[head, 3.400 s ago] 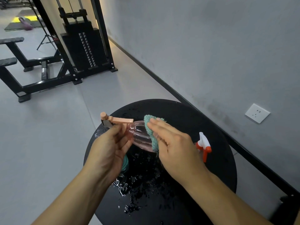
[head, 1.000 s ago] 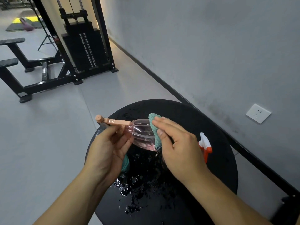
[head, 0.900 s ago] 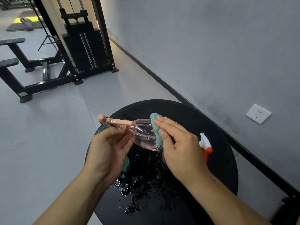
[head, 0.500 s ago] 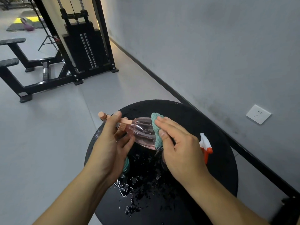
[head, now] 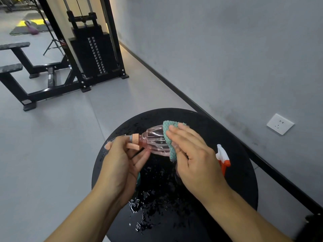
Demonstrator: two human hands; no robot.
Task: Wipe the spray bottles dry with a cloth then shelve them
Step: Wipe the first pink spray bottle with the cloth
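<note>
A clear pink spray bottle (head: pixel 154 139) with a peach spray head lies sideways in the air above the round black table (head: pixel 241 154). My left hand (head: pixel 122 165) grips its spray head and neck. My right hand (head: pixel 194 156) presses a teal cloth (head: pixel 168 137) against the bottle's body, fingers laid flat over the cloth. A second sprayer with a white and orange-red head (head: pixel 222 157) stands on the table just right of my right hand; its bottle is hidden. A bit of teal (head: pixel 138 177) shows under my left hand; what it belongs to is hidden.
Water drops and puddles (head: pixel 150 203) cover the near part of the tabletop. A grey wall with a white socket (head: pixel 280 124) runs along the right. A black weight-stack machine (head: pixel 90 49) and benches (head: pixel 14 56) stand on the grey floor at the back left.
The bottle has turned in my left hand: its spray head, which stuck out to the left, now points down into my palm. The cloth stays pressed on the bottle's body.
</note>
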